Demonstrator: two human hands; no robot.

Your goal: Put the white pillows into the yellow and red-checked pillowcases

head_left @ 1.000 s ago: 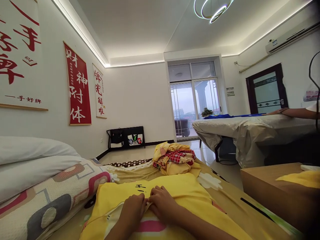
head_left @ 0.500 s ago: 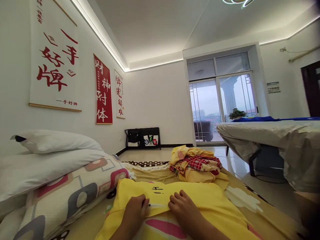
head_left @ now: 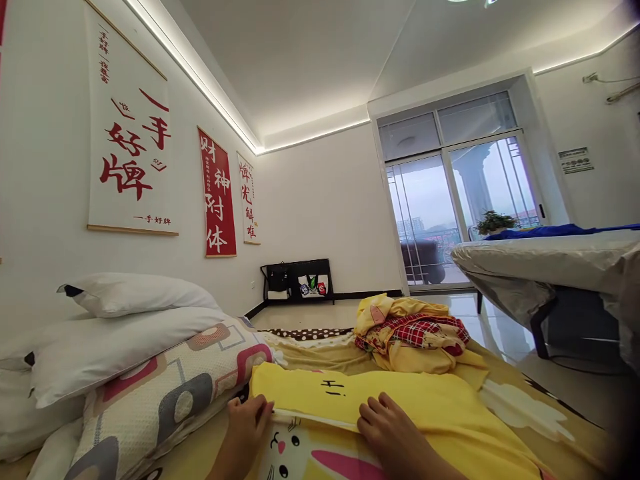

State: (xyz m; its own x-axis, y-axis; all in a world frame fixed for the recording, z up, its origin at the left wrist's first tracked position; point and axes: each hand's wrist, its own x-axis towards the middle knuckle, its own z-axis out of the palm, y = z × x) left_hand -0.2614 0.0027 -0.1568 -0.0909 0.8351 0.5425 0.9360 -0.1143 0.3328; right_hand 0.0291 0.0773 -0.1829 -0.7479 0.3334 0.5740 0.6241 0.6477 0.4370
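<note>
A yellow printed cloth (head_left: 430, 393) lies spread in front of me, with "Hi" in black letters. On its near part shows a cartoon rabbit face with a pink ear. A pale straight edge (head_left: 320, 419) runs across the cloth between my hands. My left hand (head_left: 247, 417) pinches the left end of this edge between thumb and fingers. To the right, my right hand (head_left: 387, 427) has its fingers curled onto the cloth; its fingertips are partly hidden.
White pillows (head_left: 150, 333) are stacked on a patterned pillow (head_left: 195, 373) at the left. Beyond the cloth sits a crumpled yellow and red-checked pile (head_left: 415, 330). At the right stands a table (head_left: 550, 260) under plastic sheeting. A black rack (head_left: 300, 280) stands by the far wall.
My left hand has moved left, away from my right hand. More of the pale edge and the rabbit face now shows between them. The view has shifted slightly.
</note>
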